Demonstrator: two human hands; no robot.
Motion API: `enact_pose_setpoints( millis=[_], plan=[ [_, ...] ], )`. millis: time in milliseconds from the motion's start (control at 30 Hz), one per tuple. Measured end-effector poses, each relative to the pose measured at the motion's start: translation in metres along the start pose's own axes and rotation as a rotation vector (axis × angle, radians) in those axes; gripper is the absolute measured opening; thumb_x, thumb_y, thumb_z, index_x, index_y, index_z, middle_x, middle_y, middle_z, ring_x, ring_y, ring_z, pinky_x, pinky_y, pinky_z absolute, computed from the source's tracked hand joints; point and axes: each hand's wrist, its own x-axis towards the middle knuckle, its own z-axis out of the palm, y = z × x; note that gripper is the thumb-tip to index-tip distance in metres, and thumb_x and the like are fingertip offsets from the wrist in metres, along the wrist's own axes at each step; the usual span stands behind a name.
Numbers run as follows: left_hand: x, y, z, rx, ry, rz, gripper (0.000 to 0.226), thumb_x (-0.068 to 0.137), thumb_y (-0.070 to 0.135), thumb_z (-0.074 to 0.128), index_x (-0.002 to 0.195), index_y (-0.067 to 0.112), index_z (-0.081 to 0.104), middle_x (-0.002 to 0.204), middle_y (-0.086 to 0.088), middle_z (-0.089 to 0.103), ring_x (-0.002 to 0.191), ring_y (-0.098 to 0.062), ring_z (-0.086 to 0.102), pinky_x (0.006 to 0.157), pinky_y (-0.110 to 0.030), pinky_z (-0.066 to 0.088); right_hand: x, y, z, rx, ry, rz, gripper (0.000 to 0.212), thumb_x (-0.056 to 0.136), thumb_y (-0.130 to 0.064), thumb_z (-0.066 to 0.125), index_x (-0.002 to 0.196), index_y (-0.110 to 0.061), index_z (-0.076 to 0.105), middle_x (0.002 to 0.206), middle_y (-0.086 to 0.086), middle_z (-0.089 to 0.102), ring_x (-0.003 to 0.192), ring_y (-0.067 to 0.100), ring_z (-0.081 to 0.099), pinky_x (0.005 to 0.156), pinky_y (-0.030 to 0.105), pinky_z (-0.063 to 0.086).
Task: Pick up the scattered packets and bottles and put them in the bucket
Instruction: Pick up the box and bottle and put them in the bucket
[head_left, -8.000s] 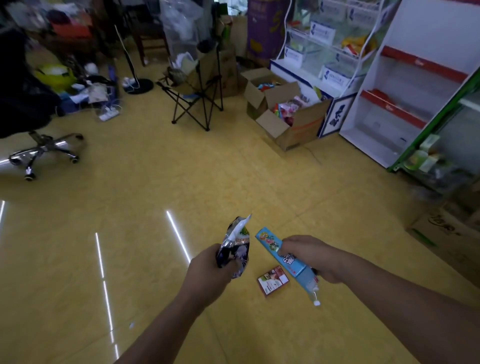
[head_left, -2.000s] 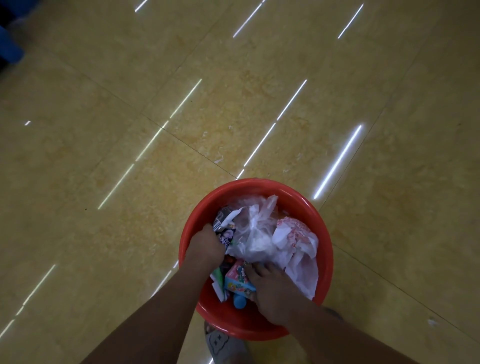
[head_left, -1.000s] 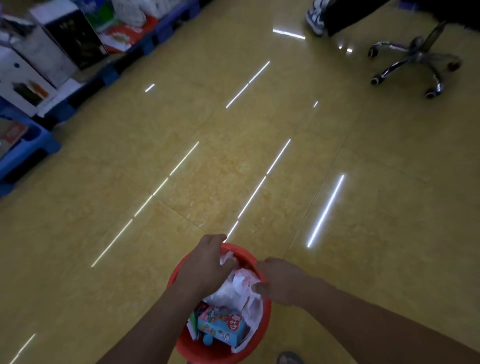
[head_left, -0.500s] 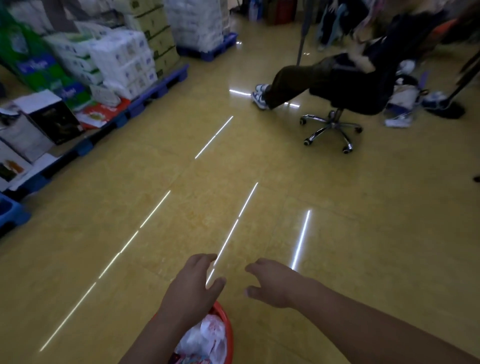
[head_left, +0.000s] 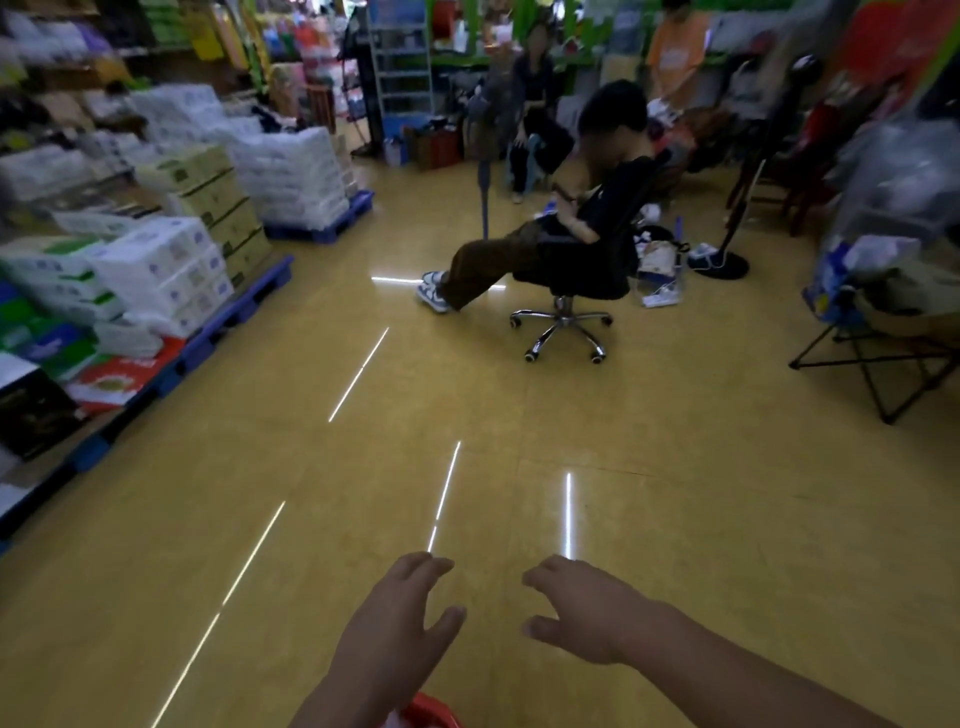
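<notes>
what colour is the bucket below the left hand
Red; a sliver of the bucket shows at the head view's bottom edge.

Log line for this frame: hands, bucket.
left hand: open, empty | right hand: open, empty | red bucket: rim only, bottom edge | office chair: ahead, occupied

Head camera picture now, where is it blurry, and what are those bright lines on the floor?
Head view: dim; motion blur smears the shelves at top left and the plastic bags at far right; the left hand and right hand are fairly sharp; the white streaks on the floor look like reflected strip lights.
</notes>
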Motion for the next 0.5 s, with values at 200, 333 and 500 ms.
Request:
enact_pose_setpoints(
  millis=[200,333,500],
  plan=[
    [0.016,0.027,-0.029,0.046,-0.014,0.093,0.054,0.088,0.051,0.058,0.138,0.034,0.046,0.142,0.017,0.04,0.123,-0.001,0.047,0.094,-0.017,0.04,-0.038,-0.001,-0.025,0.009,0.069,0.093,0.062,0.094,-0.053,0.049,0.147,-0.023,0.035,0.147,-0.001,0.039,0.133,0.021,0.04,0.106,0.038,0.04],
    [0.026,0.049,-0.041,0.036,-0.009,0.183,0.054,0.087,0.051,0.06,0.136,0.033,0.048,0.141,0.015,0.043,0.117,-0.003,0.052,0.094,-0.021,0.044,-0.061,-0.001,-0.038,0.015,0.109,0.15,0.062,0.094,-0.052,0.049,0.148,-0.024,0.035,0.149,-0.001,0.037,0.134,0.021,0.041,0.106,0.039,0.04],
    [0.033,0.085,-0.045,0.026,-0.037,0.269,0.053,0.087,0.051,0.06,0.136,0.035,0.048,0.142,0.017,0.04,0.117,-0.003,0.052,0.094,-0.026,0.046,-0.093,0.006,-0.046,0.044,0.17,0.226,0.064,0.093,-0.055,0.05,0.147,-0.024,0.035,0.148,-0.002,0.039,0.132,0.02,0.043,0.104,0.038,0.042]
  ],
)
